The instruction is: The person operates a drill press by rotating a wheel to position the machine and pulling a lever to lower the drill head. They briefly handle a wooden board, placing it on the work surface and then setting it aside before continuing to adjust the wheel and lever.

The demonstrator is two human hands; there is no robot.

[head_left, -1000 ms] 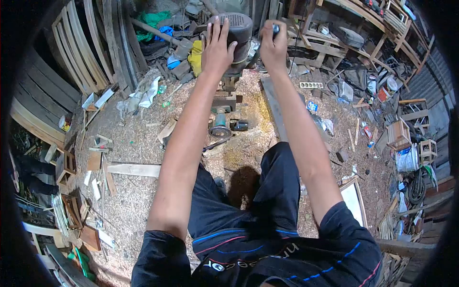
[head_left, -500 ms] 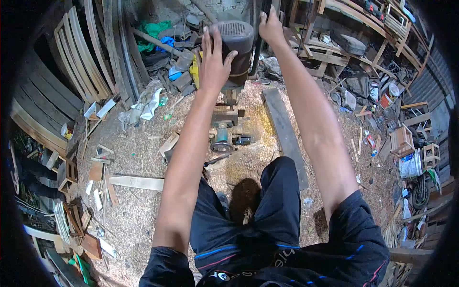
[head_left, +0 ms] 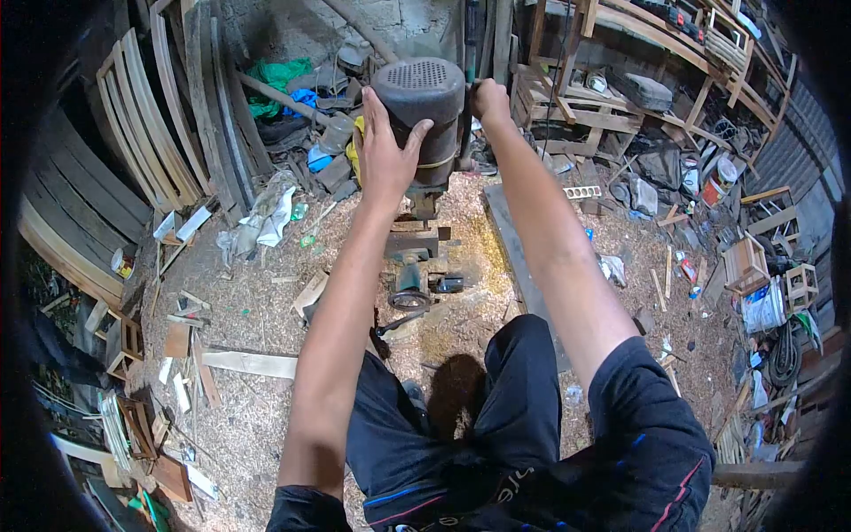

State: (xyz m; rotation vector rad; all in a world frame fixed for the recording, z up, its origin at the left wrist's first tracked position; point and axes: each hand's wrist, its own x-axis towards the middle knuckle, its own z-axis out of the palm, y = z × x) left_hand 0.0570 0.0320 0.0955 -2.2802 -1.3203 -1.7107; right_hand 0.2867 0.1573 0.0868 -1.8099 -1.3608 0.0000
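A brown motor housing (head_left: 424,111) with a perforated top stands in front of me on a machine. My left hand (head_left: 387,146) lies against its near left side, palm on it, thumb and fingers spread. To the right of the housing, my right hand (head_left: 491,101) is closed round a dark upright bar (head_left: 472,53). Where the bar ends below is hidden behind the housing. Under the motor are the machine's metal parts (head_left: 417,244) and a small handwheel (head_left: 409,301) with a dark crank.
Wood chips cover the floor (head_left: 253,372). A long grey plank (head_left: 523,257) lies right of the machine. Boards (head_left: 142,124) lean at left; a wooden rack (head_left: 585,115) stands at back right. Small wooden frames (head_left: 745,263) and offcuts (head_left: 182,341) lie at both sides.
My right hand has come down along the right side of the housing. My left hand stays against the housing, and the whole view has shifted slightly.
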